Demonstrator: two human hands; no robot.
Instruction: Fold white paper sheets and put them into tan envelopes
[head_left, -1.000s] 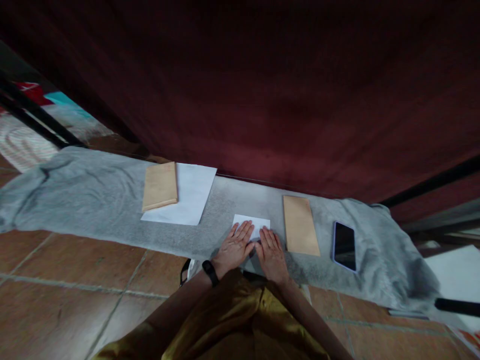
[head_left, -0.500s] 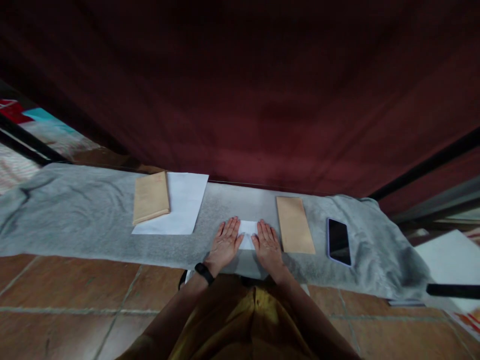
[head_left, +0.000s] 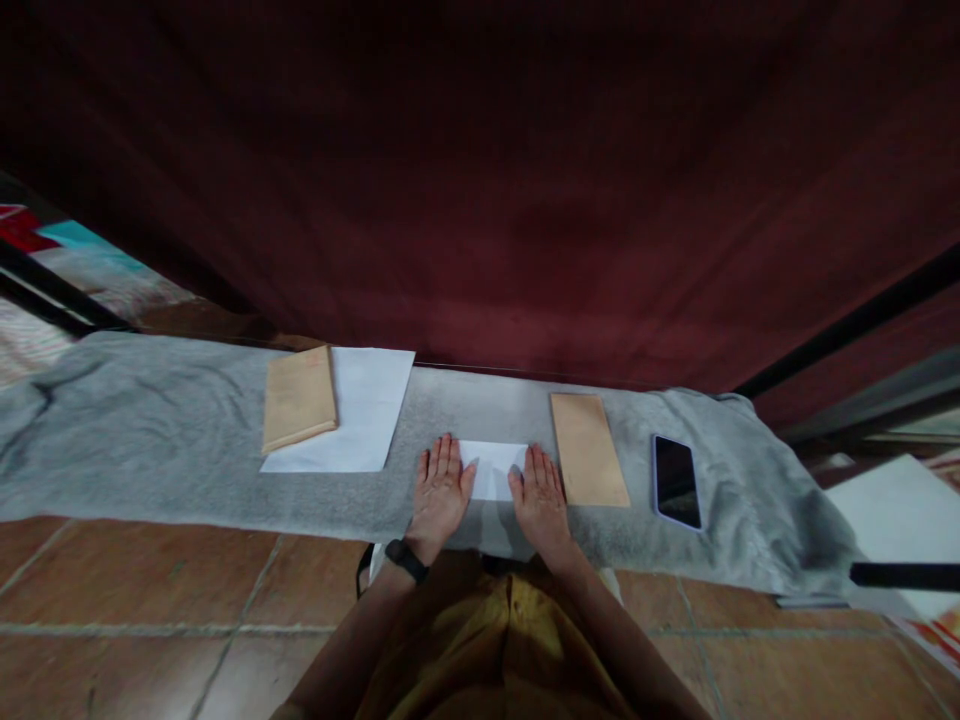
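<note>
A folded white paper [head_left: 493, 468] lies on the grey cloth [head_left: 172, 440] in front of me. My left hand [head_left: 439, 490] lies flat on its left end, fingers stretched out, with a black band on the wrist. My right hand [head_left: 540, 495] lies flat on its right end, fingers also stretched out. Only the middle strip of the paper shows between my hands. A brown envelope [head_left: 589, 450] lies just right of my right hand.
A stack of brown envelopes [head_left: 298, 398] rests on a white sheet [head_left: 367, 410] at the left. A dark phone [head_left: 676, 481] lies right of the single envelope. A dark red curtain [head_left: 525, 200] hangs behind. Tiled floor [head_left: 150, 600] runs along the near side.
My hands have slid apart along the folded paper, the left one leftward and the right one rightward, so more of the paper shows between them. The view has shifted slightly.
</note>
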